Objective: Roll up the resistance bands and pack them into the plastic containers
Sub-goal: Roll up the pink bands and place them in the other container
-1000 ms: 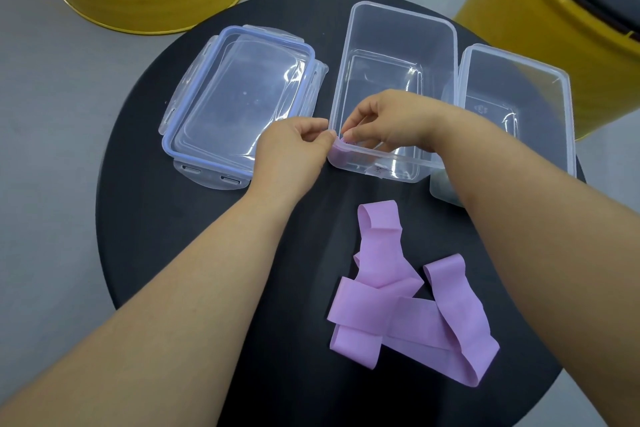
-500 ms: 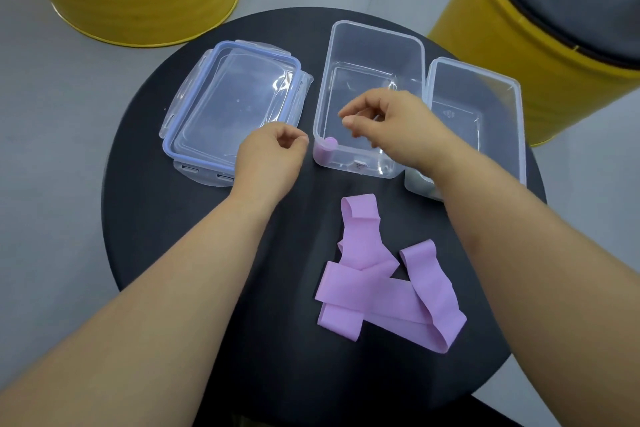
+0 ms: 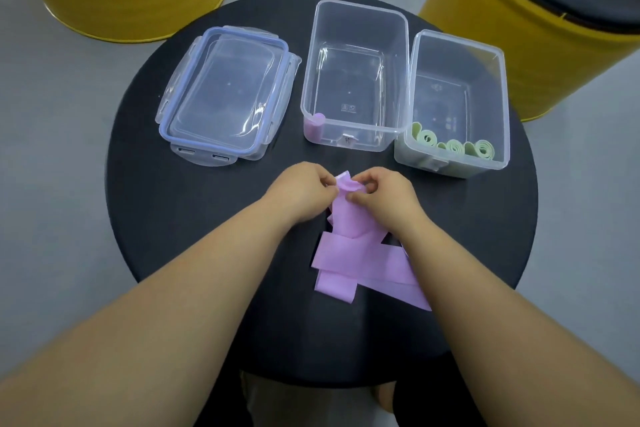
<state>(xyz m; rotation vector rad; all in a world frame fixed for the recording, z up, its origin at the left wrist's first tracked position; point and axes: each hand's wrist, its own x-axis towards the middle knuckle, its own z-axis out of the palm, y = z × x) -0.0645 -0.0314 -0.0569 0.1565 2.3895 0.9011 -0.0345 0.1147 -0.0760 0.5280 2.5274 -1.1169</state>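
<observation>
pinching pink band [image 3: 347, 218] end between both hands' grips.

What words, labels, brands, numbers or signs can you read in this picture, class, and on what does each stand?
No text can be read.
Middle container: small moulded marks on its base, too small and blurred to read.
Right container: faint moulded marks on its base, also unreadable.
Lid, pink bands, green rolls, yellow drums: no markings visible.

Two containers [image 3: 353, 80] — four rolls [image 3: 453, 146].
</observation>
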